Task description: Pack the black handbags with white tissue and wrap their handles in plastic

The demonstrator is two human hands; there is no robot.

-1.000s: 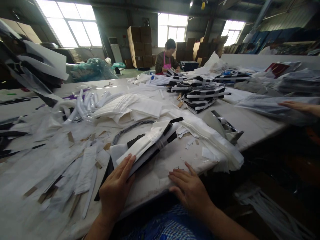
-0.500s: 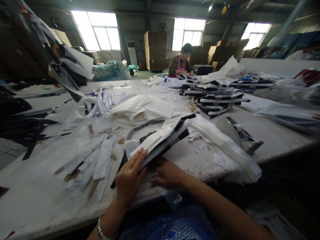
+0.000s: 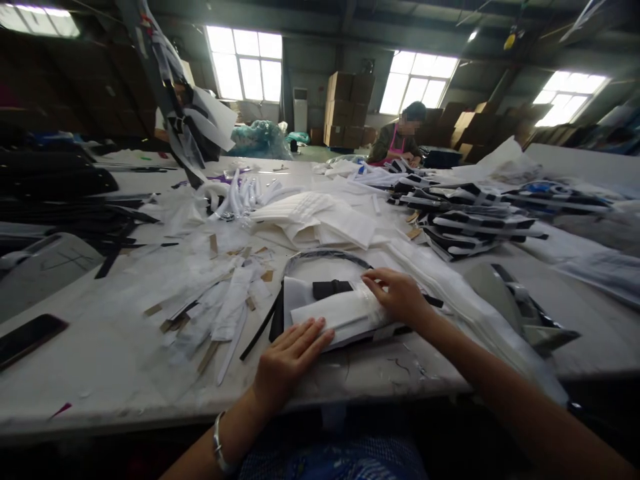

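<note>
I see the foam-topped bundle [image 3: 345, 315] lying left-right; left hand [image 3: 287, 357], fingers flat, at its near-left; right hand [image 3: 403, 297], fingers narrow, far-right, grip unclear.

– What can be seen at the left?
– A phone [image 3: 30, 339] is laid on the table [image 3: 125, 380], with scraps [image 3: 231, 313] strewn to its right.
– And at the back?
– Cartons [image 3: 345, 110] are stacked between windows [image 3: 245, 63]; teal plastic [image 3: 263, 140] is heaped to the left; a pink apron [image 3: 397, 143] is worn by a person [image 3: 383, 148].
</note>
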